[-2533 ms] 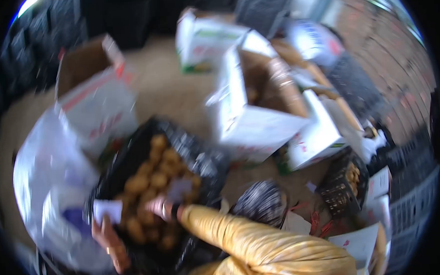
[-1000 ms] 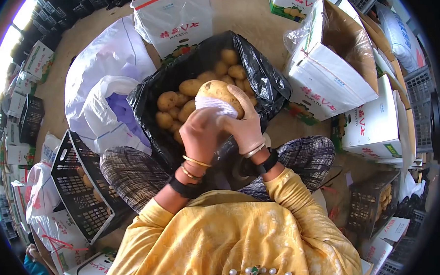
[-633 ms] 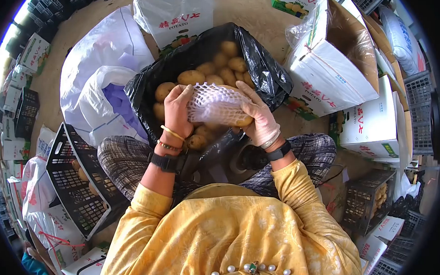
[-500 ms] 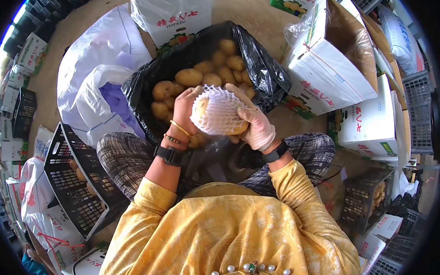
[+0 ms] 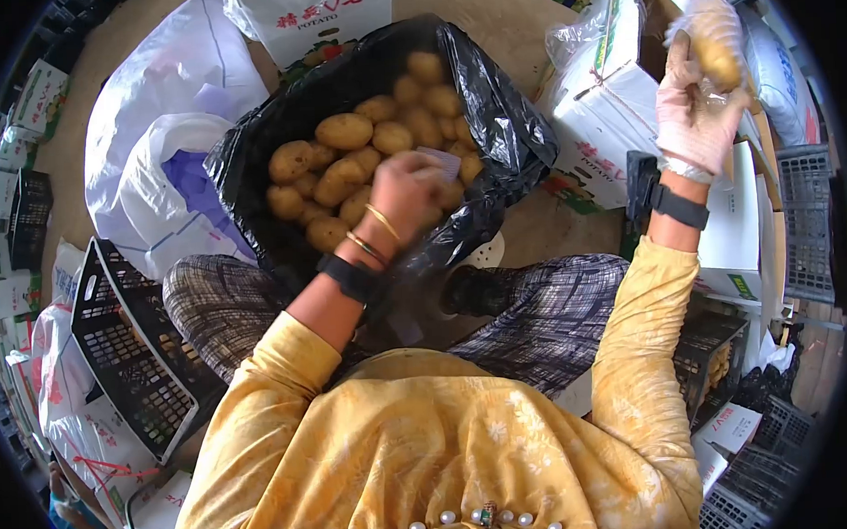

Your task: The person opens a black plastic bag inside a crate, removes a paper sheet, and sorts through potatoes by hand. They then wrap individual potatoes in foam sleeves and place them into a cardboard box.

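Note:
My right hand (image 5: 698, 120), in a pale glove, is raised at the far right with its fingers round a potato (image 5: 717, 61) in a white foam net, above an upright white carton (image 5: 615, 114). My left hand (image 5: 409, 197), bare and blurred by motion, is over a container lined with a black plastic bag (image 5: 507, 119). Its fingers look closed on a pale lavender foam net (image 5: 441, 163). Many loose potatoes (image 5: 344, 132) lie in the lined container below and around that hand.
White sacks (image 5: 165, 77), one showing purple sheets (image 5: 198, 189), stand at the left. A black plastic crate (image 5: 135, 357) leans by my left knee. Another crate (image 5: 706, 356) with potatoes is at the right. A potato carton (image 5: 333, 23) stands behind the container.
My hands have parted. The right hand has carried the netted potato up and right toward the cartons; the left has moved away from it and now has a lavender net at its fingers.

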Motion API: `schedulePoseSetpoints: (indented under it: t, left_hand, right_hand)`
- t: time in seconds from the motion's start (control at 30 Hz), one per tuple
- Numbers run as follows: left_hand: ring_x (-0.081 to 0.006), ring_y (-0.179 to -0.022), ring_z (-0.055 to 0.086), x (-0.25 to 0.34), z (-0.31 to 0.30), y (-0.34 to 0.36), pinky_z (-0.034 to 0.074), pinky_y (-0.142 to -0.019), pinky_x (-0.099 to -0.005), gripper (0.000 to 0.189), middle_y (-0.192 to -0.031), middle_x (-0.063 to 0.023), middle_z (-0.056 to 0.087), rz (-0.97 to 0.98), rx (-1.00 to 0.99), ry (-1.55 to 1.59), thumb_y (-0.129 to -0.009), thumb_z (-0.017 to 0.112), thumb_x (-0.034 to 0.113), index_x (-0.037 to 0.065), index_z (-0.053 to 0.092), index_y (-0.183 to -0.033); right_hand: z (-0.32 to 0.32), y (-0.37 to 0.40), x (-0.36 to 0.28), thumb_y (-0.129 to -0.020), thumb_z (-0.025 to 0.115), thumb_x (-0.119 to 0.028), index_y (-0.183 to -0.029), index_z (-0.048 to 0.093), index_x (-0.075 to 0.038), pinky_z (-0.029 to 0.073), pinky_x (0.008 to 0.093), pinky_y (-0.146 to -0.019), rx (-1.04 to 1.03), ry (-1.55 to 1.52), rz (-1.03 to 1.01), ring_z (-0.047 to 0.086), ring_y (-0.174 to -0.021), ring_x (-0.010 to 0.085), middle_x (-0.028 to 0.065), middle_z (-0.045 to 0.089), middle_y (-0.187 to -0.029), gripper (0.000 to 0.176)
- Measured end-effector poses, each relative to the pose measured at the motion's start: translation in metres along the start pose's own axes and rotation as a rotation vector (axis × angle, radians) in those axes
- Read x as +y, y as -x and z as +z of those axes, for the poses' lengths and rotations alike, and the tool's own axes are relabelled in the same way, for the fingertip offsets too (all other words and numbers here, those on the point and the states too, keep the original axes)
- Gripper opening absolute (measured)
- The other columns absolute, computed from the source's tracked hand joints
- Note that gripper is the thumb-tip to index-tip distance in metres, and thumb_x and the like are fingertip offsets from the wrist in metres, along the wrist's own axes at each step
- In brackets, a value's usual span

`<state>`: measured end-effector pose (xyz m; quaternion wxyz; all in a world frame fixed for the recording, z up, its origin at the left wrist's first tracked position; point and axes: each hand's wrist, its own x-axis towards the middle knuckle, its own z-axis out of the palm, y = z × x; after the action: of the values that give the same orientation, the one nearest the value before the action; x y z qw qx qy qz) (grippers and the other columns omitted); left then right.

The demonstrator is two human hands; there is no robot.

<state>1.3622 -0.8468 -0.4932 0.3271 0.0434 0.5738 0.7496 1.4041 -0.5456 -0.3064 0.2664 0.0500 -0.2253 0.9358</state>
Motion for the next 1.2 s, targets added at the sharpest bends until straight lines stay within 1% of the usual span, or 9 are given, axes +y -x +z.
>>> schedulePoseSetpoints:
  t: [0.1,0.23,0.33,0.5,0.63,0.87,1.0,1.13,1.2]
  left_hand:
    - [-0.0165,-0.056,0.063,-0.03,-0.059,-0.057,0.049,-0.045,-0.0269,0.016,-0.077,-0.0131,0.066,-0.095,0.398,-0.252,-0.083,0.057,0.006,-0.003,0.062,-0.096]
    - [-0.0213,-0.08,0.066,-0.113,-0.088,-0.115,0.054,-0.068,-0.0343,0.022,-0.088,-0.0114,0.067,0.126,-0.246,-1.844,-0.08,0.063,0.015,0.004,0.064,-0.099]
    - [-0.0245,-0.087,0.066,-0.163,-0.074,-0.117,0.053,-0.076,-0.0361,0.028,-0.095,-0.0118,0.068,-0.073,0.443,-1.017,-0.073,0.068,0.02,0.005,0.065,-0.097]
    - [-0.021,-0.082,0.066,-0.1,-0.104,-0.09,0.052,-0.072,-0.0333,0.037,-0.092,-0.0132,0.068,-0.242,0.053,-0.859,-0.068,0.068,0.015,0.001,0.064,-0.102]
    - [-0.0285,-0.08,0.066,-0.04,-0.132,-0.044,0.052,-0.071,-0.0371,0.034,-0.086,-0.017,0.068,-0.037,0.427,-0.754,-0.068,0.064,0.017,0.002,0.064,-0.098]
    - [-0.0189,-0.073,0.064,0.01,-0.169,-0.021,0.05,-0.067,-0.0313,0.029,-0.083,-0.0117,0.066,0.33,0.909,-0.474,-0.07,0.062,0.011,0.0,0.062,-0.097]
    - [-0.0342,-0.073,0.062,0.025,-0.148,-0.016,0.05,-0.067,-0.0363,0.022,-0.08,-0.0173,0.063,0.436,0.993,-0.786,-0.071,0.064,0.013,0.002,0.06,-0.09]
    - [-0.0258,-0.076,0.063,0.022,-0.091,-0.003,0.05,-0.07,-0.0324,0.025,-0.086,-0.0136,0.065,0.746,0.696,-0.889,-0.075,0.065,0.012,0.0,0.06,-0.097]
    - [-0.0218,-0.081,0.063,0.051,-0.073,0.026,0.049,-0.074,-0.0314,0.027,-0.09,-0.012,0.065,0.548,0.48,-0.562,-0.078,0.06,0.013,-0.003,0.06,-0.101]
  right_hand:
    - [-0.009,-0.004,0.048,-0.085,0.062,-0.035,-0.108,0.055,0.003,0.054,0.0303,-0.06,0.306,0.302,0.024,0.063,-0.091,0.0332,0.0227,0.062,-0.103,0.045]
    - [-0.06,0.005,0.159,-0.082,0.068,-0.017,-0.097,0.064,-0.006,0.052,0.0286,-0.051,0.019,0.766,0.403,0.064,-0.068,0.019,0.0093,0.066,-0.083,0.019]
    - [-0.098,0.005,0.229,-0.079,0.066,-0.01,-0.101,0.065,-0.001,0.052,0.0264,-0.052,0.077,1.233,0.547,0.063,-0.066,0.016,0.0079,0.066,-0.085,0.023]
    - [-0.191,0.017,0.331,-0.075,0.063,-0.013,-0.106,0.062,-0.007,0.05,0.0396,-0.081,-0.369,2.091,0.49,0.061,-0.091,0.0321,0.0161,0.062,-0.105,0.031]
    - [-0.188,0.038,0.37,-0.071,0.066,-0.016,-0.115,0.056,-0.017,0.047,0.041,-0.088,-0.501,2.49,0.38,0.054,-0.106,0.0356,0.0144,0.055,-0.118,0.045]
    - [-0.176,0.002,0.332,-0.072,0.069,-0.023,-0.113,0.061,-0.017,0.049,0.0396,-0.084,-0.319,1.971,0.697,0.06,-0.096,0.0347,0.0177,0.063,-0.107,0.043]
    - [-0.122,0.034,0.281,-0.075,0.071,-0.02,-0.126,0.048,-0.006,0.049,0.0375,-0.084,0.095,0.665,0.933,0.056,-0.105,0.0244,0.0097,0.055,-0.118,0.058]
    - [-0.04,0.078,0.255,-0.074,0.074,-0.009,-0.131,0.044,-0.003,0.047,0.0294,-0.089,-0.079,0.48,0.679,0.052,-0.106,0.0188,0.0082,0.052,-0.12,0.065]
    - [-0.037,0.093,0.248,-0.072,0.078,-0.011,-0.133,0.042,-0.002,0.041,0.0289,-0.097,-0.235,0.81,0.322,0.048,-0.113,0.0173,0.0078,0.049,-0.125,0.071]
